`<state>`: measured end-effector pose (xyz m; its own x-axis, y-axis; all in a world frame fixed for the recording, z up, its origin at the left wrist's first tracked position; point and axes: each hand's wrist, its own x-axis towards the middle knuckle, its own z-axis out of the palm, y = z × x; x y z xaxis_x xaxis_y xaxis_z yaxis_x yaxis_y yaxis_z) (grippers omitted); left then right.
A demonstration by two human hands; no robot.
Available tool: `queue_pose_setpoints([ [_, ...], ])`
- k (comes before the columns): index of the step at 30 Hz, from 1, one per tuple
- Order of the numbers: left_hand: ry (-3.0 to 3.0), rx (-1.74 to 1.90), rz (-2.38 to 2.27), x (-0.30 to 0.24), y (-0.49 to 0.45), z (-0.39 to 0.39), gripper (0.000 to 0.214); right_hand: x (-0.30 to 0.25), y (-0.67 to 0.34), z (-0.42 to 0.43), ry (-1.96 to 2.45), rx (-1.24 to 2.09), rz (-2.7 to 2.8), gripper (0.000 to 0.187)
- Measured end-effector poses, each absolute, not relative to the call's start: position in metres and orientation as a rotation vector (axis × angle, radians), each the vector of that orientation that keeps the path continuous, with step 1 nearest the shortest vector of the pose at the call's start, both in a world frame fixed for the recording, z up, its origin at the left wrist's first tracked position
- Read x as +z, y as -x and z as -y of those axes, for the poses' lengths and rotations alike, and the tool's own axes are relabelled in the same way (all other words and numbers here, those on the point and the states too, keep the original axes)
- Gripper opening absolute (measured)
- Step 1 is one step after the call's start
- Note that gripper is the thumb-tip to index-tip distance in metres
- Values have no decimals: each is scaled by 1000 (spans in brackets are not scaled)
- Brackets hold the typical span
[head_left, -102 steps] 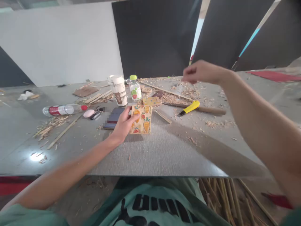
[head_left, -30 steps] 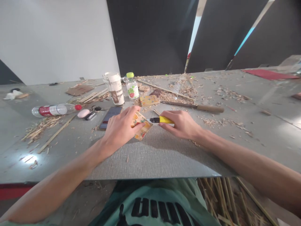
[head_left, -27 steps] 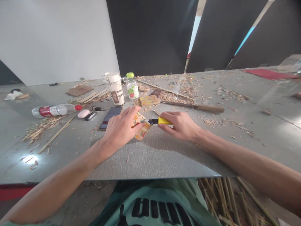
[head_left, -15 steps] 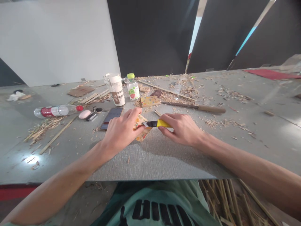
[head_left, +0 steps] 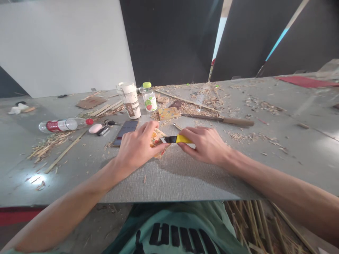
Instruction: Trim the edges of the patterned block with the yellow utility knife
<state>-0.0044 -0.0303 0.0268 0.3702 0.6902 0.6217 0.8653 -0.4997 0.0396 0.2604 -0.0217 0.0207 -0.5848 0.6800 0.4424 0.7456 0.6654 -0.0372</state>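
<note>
My left hand (head_left: 136, 148) presses down on a square card printed with fruit pictures (head_left: 156, 141) on the grey table (head_left: 172, 173). In my right hand (head_left: 205, 144) is a yellow utility knife (head_left: 178, 139), and its black tip lies against the card's right edge. The two hands almost touch over the card, most of which is hidden under my left fingers.
Behind the hands lie a phone (head_left: 125, 128), a paper cup (head_left: 130, 100), a small green-capped bottle (head_left: 149, 97), a second printed card (head_left: 168, 113) and a wooden-handled knife (head_left: 225, 120). A plastic bottle (head_left: 63, 124) lies at left. Wood shavings and sticks are scattered about.
My right hand came down from the far table, took up the yellow knife and brought its tip to the card. My left hand turned the card and laid it flatter.
</note>
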Motion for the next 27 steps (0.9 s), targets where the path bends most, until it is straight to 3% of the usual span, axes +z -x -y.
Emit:
queue_pose_setpoints([
  [27, 2417, -1096, 1300, 26, 5, 29, 46, 14, -249, 41, 1103, -633, 2294, 36],
])
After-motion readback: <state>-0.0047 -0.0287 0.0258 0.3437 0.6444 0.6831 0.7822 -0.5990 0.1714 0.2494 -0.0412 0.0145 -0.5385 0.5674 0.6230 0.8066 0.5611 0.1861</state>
